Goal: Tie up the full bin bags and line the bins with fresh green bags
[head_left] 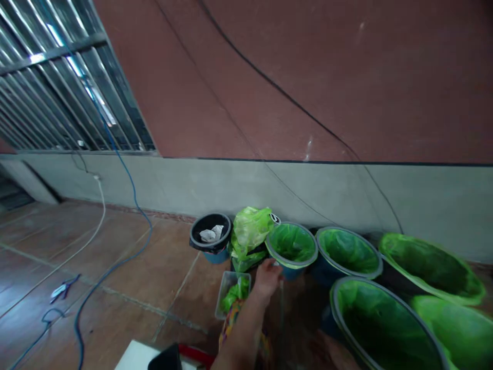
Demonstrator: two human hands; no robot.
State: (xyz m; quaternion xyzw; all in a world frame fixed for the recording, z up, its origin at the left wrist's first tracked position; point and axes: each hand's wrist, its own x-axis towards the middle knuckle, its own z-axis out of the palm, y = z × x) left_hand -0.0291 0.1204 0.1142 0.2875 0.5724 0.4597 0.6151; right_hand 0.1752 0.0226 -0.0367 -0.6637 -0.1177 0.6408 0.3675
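My left hand [268,277] reaches forward low over the floor, beside the front of a small blue bin [291,245] lined with green plastic. Its fingers look curled, and a small pale spot shows at their tips; what they hold, if anything, I cannot make out. My right hand [332,350] is dark and blurred at the bottom, next to a large lined bin [348,313]; its fingers are unclear. Just left of my left forearm sits a clear plastic tub [222,298] with crumpled green bags [235,295] in it. Behind is a bunched green plastic bag [250,231].
A black-lined bin [210,222] holds crumpled white paper. More green-lined bins [348,252] stand along the wall to the right. A blue hose [133,254] and a white cord [90,239] cross the tiled floor at left. A white object [134,355] lies at the bottom edge.
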